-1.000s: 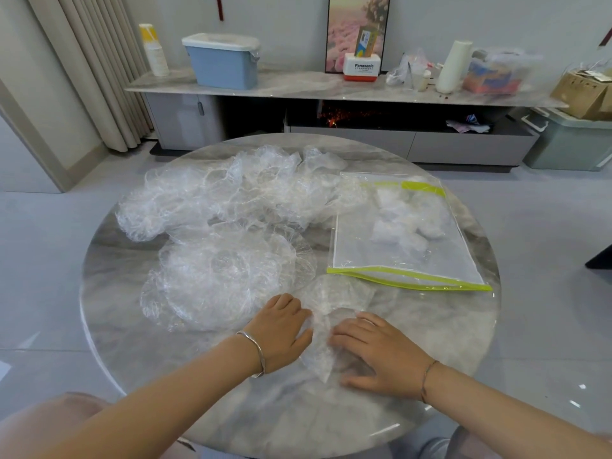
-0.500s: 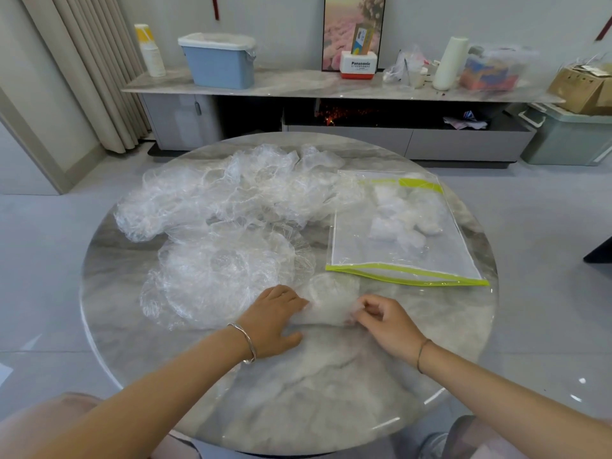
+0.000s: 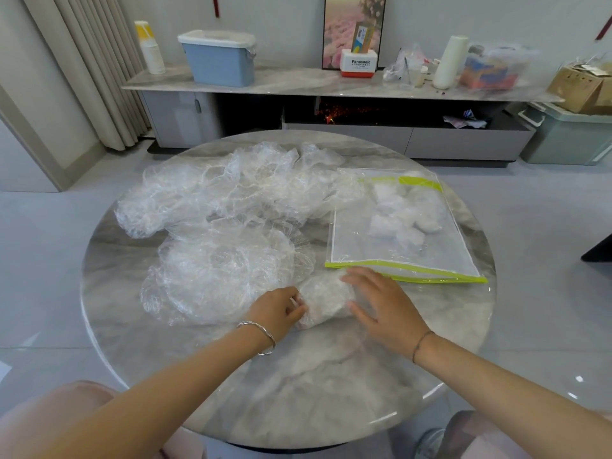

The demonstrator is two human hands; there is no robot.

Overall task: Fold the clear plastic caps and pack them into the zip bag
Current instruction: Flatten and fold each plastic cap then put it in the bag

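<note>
A folded clear plastic cap (image 3: 326, 298) lies on the round marble table (image 3: 298, 392) between my hands. My left hand (image 3: 278, 309) pinches its left end with curled fingers. My right hand (image 3: 384, 306) lies over its right side with fingers spread and straight. Just beyond, the zip bag (image 3: 397, 233) with a yellow-green strip lies flat, its near edge by my right fingertips; several folded caps show inside it. A flat unfolded cap (image 3: 222, 273) sits to the left, and a heap of loose caps (image 3: 231, 190) lies behind.
The table edge curves close in front of me. Behind the table stands a low marble sideboard (image 3: 298, 84) with a blue bin (image 3: 220, 59), a white roll and boxes. A curtain hangs at the left, and a green crate (image 3: 569, 137) stands on the floor at the right.
The cap has been folded into a smaller bundle and shifted toward the zip bag. My right hand went from pinching to lying spread over it; my left hand now pinches its left end.
</note>
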